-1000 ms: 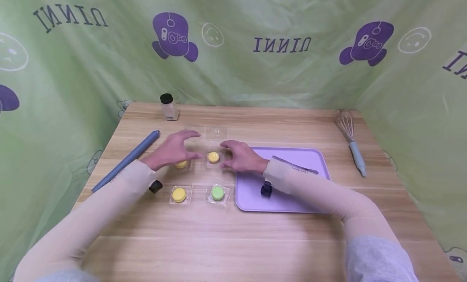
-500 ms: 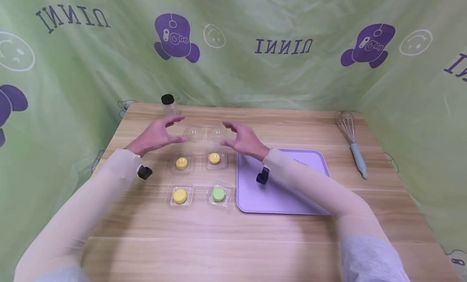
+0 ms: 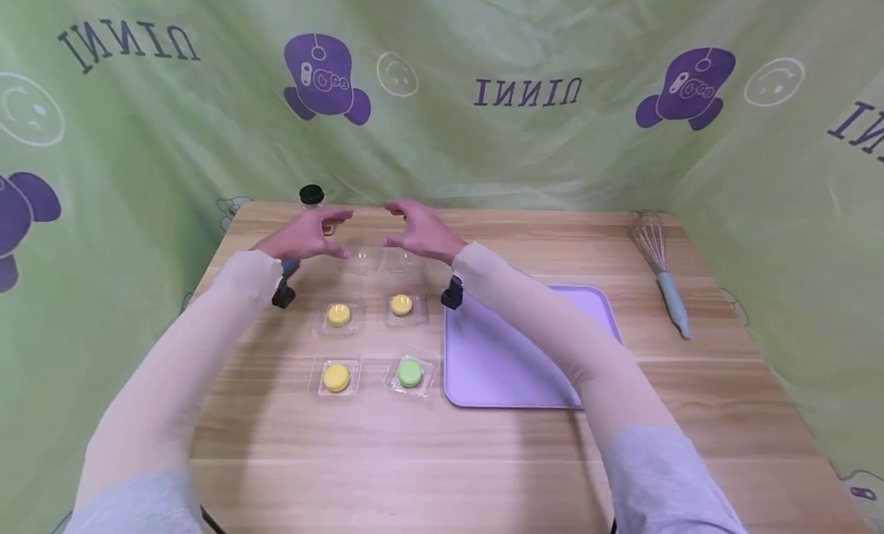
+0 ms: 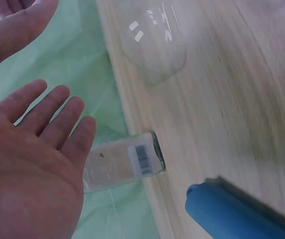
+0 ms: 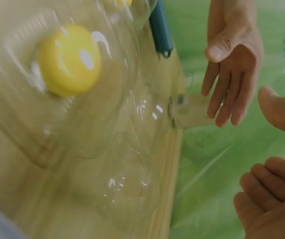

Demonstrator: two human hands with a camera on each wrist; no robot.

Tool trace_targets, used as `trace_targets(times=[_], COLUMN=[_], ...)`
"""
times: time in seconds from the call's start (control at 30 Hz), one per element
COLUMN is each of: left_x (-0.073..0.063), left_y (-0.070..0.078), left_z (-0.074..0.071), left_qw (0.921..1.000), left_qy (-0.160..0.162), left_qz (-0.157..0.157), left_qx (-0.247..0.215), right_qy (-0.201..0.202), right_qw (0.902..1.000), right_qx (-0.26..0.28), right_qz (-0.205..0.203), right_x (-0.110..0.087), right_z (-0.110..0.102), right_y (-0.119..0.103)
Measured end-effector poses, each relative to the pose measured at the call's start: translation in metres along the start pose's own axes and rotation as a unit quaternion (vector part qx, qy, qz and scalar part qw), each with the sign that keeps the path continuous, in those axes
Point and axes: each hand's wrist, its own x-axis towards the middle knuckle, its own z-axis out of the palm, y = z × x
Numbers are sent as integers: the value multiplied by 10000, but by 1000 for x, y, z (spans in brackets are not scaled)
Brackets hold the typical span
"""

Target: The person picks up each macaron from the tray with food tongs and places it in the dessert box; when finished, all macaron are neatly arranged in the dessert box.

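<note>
My left hand (image 3: 307, 235) and right hand (image 3: 423, 231) face each other in the air above the table's back, thumbs apart from fingers, holding nothing. Just below them lie two clear plastic domes (image 3: 362, 262). In front are several macarons in clear plastic holders: a yellow macaron (image 3: 339, 314) and another yellow macaron (image 3: 401, 304) in the back row, then a yellow macaron (image 3: 336, 377) and a green macaron (image 3: 410, 373) nearer me. The right wrist view shows a yellow macaron (image 5: 70, 59) within clear plastic. Behind my left hand stands a jar (image 3: 312, 195) with a black lid.
A purple tray (image 3: 511, 365) lies on the right, partly under my right arm. Farther right is a whisk (image 3: 666, 277) with a blue handle. My left arm hides most of a blue rolling pin (image 4: 232, 209). A green curtain (image 3: 442, 150) hangs behind the table.
Both hands have moved from around the back-row macarons toward the table's back, empty. The right hand has also shifted left. My right arm now covers the dark, flat tool seen earlier on the tray.
</note>
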Motion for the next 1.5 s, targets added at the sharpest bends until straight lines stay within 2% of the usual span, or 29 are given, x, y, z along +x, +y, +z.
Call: trace_targets(times=[0.17, 0.33, 0.57, 0.77, 1.0, 1.5], left_x=[11, 15, 21, 22, 23, 25], left_y=[-7, -17, -28, -35, -35, -35], left_z=[5, 13, 21, 23, 28, 34], left_qw=[9997, 9991, 9983, 9977, 9978, 9978], left_qy=[-165, -262, -519, -428, -399, -37], left_qz=[-128, -201, -213, -269, -224, -378], left_qx=[112, 247, 130, 458, 489, 540], right_qy=[-568, -971, -1121, -1413, -1383, -1357], right_qw=[9971, 9911, 9833, 9790, 9771, 9742], right_qx=[-394, -838, -1360, -1420, -1561, -1763], right_qz=[317, 362, 464, 375, 420, 371], right_x=[21, 36, 40, 41, 39, 37], right_z=[11, 21, 32, 41, 45, 45], right_y=[4, 12, 22, 27, 27, 22])
